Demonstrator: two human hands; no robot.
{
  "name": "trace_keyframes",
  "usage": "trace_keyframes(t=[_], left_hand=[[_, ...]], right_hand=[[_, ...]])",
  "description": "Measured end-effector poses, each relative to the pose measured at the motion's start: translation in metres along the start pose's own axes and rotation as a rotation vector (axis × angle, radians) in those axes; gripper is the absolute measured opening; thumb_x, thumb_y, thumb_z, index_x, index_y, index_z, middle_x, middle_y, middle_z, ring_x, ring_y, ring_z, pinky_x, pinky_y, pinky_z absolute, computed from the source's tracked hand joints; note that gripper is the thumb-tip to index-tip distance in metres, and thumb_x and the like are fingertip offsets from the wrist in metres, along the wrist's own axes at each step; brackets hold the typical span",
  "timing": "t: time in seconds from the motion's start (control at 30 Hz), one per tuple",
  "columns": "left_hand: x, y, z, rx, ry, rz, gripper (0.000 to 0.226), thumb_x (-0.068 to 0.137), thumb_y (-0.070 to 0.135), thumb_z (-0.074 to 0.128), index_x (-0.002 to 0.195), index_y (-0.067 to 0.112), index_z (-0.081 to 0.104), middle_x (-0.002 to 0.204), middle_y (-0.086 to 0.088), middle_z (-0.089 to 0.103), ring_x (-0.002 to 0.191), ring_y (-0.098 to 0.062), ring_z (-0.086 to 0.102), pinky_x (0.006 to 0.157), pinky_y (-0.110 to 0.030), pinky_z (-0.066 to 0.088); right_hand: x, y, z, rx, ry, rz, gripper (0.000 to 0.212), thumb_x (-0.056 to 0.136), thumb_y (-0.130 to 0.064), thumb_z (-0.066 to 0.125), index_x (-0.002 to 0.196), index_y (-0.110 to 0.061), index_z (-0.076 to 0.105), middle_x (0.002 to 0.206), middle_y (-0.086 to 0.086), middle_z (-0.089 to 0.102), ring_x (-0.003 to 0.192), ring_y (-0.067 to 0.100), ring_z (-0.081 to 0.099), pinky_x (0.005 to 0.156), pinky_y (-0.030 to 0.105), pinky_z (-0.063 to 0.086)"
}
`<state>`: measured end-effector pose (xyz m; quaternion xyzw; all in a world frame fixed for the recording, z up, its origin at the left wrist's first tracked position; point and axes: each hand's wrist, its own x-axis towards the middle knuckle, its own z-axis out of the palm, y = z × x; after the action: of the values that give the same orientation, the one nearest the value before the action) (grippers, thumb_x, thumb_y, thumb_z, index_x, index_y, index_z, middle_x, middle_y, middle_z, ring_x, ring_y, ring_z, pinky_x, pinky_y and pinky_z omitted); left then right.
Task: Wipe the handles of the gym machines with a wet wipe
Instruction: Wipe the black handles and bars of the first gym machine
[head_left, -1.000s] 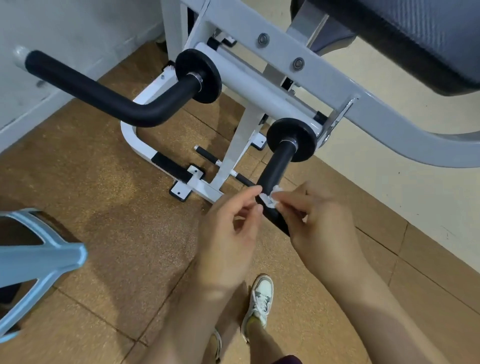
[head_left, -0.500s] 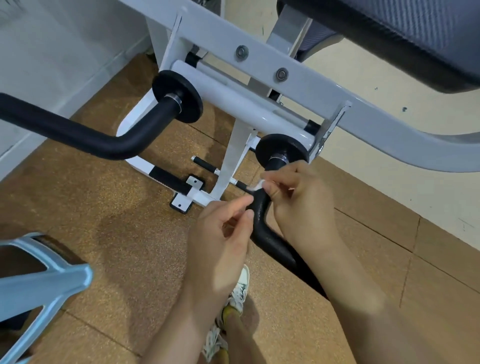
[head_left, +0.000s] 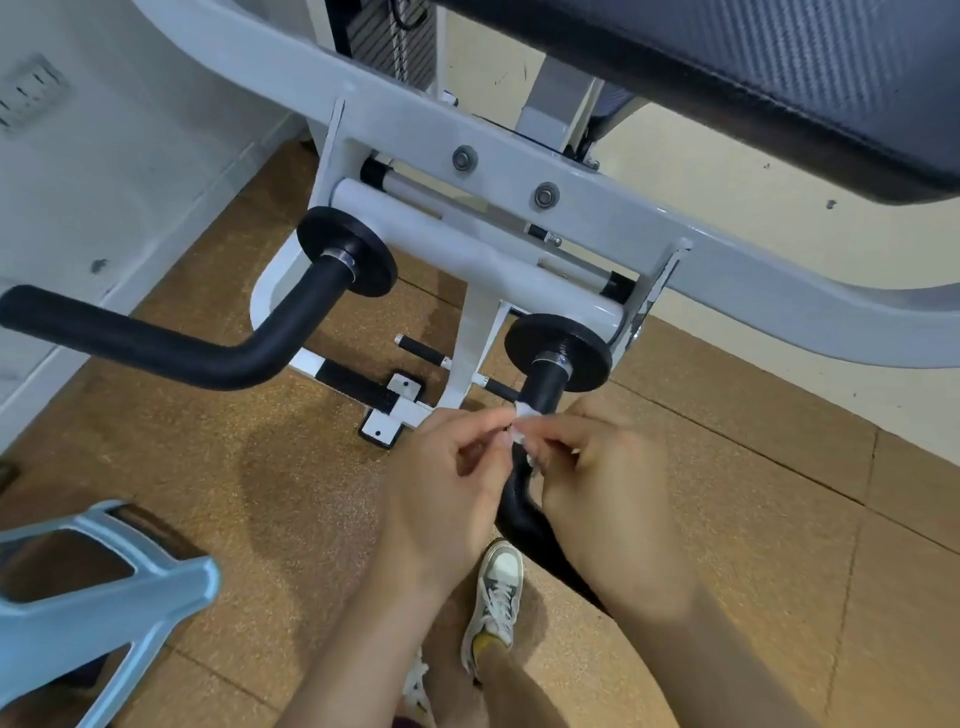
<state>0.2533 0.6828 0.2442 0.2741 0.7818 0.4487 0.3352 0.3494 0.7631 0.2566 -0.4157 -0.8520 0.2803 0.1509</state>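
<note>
Two black handles jut from grey-white machine frame (head_left: 571, 171): left handle (head_left: 156, 343) bends out toward wall, right handle (head_left: 543, 387) runs down under hands. Black pad (head_left: 779, 78) sits above frame. Blue frame (head_left: 78, 623) stands on cork floor (head_left: 260, 467). Left hand (head_left: 441, 499) and right hand (head_left: 608, 499) are close together, fingertips of both pinching small white wet wipe (head_left: 522, 415) at right handle, just below its black disc (head_left: 587, 348). Sneaker (head_left: 496, 587) on floor beneath.

Item: wet wipe (head_left: 521, 414), small white wad, pinched between fingertips of left hand (head_left: 441, 483) and right hand (head_left: 608, 493), in front of the near black handle (head_left: 543, 389). Just beyond the grip: black disc (head_left: 587, 353). Well left: second black handle (head_left: 156, 348). Beneath: sneaker (head_left: 496, 592), cork floor (head_left: 311, 493).
</note>
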Motion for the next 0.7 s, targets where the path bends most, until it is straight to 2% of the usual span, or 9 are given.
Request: trace_keyframes(t=[0.1,0.2,0.3,0.37,0.47,0.53,0.6,0.63,0.7], left_hand=[[0.004,0.000,0.000,-0.016,-0.041,-0.020,0.027,0.091,0.020,0.060,0.113,0.035,0.067,0.092,0.017,0.060,0.085,0.006,0.057,0.071,-0.006,0.043],[0.009,0.000,0.001,-0.027,-0.092,0.002,0.029,0.092,0.019,0.058,0.117,0.034,0.065,0.092,0.014,0.058,0.084,0.006,0.055,0.070,-0.004,0.042],[0.015,-0.002,-0.003,-0.029,-0.130,0.026,0.031,0.093,0.020,0.057,0.120,0.033,0.063,0.093,0.015,0.058,0.088,0.006,0.056,0.072,-0.005,0.043],[0.018,-0.004,-0.006,-0.056,-0.170,0.043,0.034,0.094,0.019,0.055,0.123,0.035,0.060,0.101,0.016,0.059,0.094,0.008,0.055,0.076,-0.004,0.043],[0.026,-0.003,-0.005,-0.065,-0.166,0.098,0.036,0.094,0.016,0.054,0.124,0.035,0.060,0.109,0.017,0.059,0.098,0.009,0.055,0.081,-0.010,0.047],[0.036,-0.003,0.002,-0.080,-0.110,0.104,0.033,0.094,0.014,0.053,0.121,0.030,0.063,0.114,0.016,0.061,0.104,0.007,0.056,0.090,-0.020,0.050],[0.044,-0.001,0.009,-0.112,-0.093,0.111,0.028,0.094,0.017,0.055,0.117,0.026,0.066,0.113,0.015,0.064,0.106,0.003,0.057,0.093,-0.026,0.050],[0.048,0.001,0.011,-0.100,-0.089,0.136,0.025,0.093,0.020,0.057,0.115,0.026,0.068,0.109,0.015,0.066,0.103,0.002,0.058,0.091,-0.025,0.050],[0.053,0.007,0.016,0.015,-0.056,0.224,0.018,0.091,0.029,0.060,0.105,0.026,0.072,0.097,0.013,0.070,0.089,0.001,0.061,0.080,-0.021,0.051]], right_hand=[[0.030,0.009,0.006,-0.036,0.079,0.188,0.019,0.086,-0.010,0.066,0.098,-0.021,0.075,0.085,0.002,0.064,0.076,0.019,0.060,0.063,0.021,0.035],[0.033,0.007,0.017,-0.026,0.188,0.340,0.021,0.091,-0.017,0.060,0.107,-0.022,0.072,0.094,0.002,0.066,0.086,0.020,0.061,0.071,0.026,0.040],[0.035,0.000,0.027,0.034,0.302,0.464,0.020,0.091,-0.018,0.058,0.104,-0.021,0.073,0.096,0.001,0.068,0.088,0.019,0.062,0.075,0.031,0.048],[0.037,-0.004,0.030,-0.014,0.358,0.429,0.019,0.090,-0.013,0.059,0.101,-0.017,0.074,0.094,0.002,0.066,0.085,0.021,0.061,0.070,0.027,0.046],[0.032,-0.013,0.032,-0.054,0.302,0.268,0.020,0.085,-0.005,0.057,0.094,-0.010,0.074,0.088,0.001,0.055,0.078,0.017,0.050,0.064,0.008,0.031],[0.032,-0.014,0.031,-0.064,0.249,0.219,0.020,0.083,-0.005,0.059,0.093,-0.013,0.075,0.087,-0.004,0.051,0.079,0.013,0.047,0.064,0.007,0.030],[0.032,-0.010,0.025,-0.061,0.252,0.207,0.025,0.083,-0.005,0.064,0.104,-0.018,0.073,0.087,-0.008,0.054,0.080,0.008,0.051,0.067,0.005,0.035],[0.031,-0.007,0.022,-0.026,0.255,0.226,0.029,0.083,-0.004,0.065,0.109,-0.018,0.071,0.090,-0.007,0.059,0.082,0.008,0.055,0.072,0.007,0.038],[0.026,-0.005,0.018,0.084,0.282,0.323,0.031,0.083,-0.003,0.067,0.110,-0.018,0.067,0.099,-0.004,0.066,0.088,0.009,0.062,0.078,0.019,0.048]])
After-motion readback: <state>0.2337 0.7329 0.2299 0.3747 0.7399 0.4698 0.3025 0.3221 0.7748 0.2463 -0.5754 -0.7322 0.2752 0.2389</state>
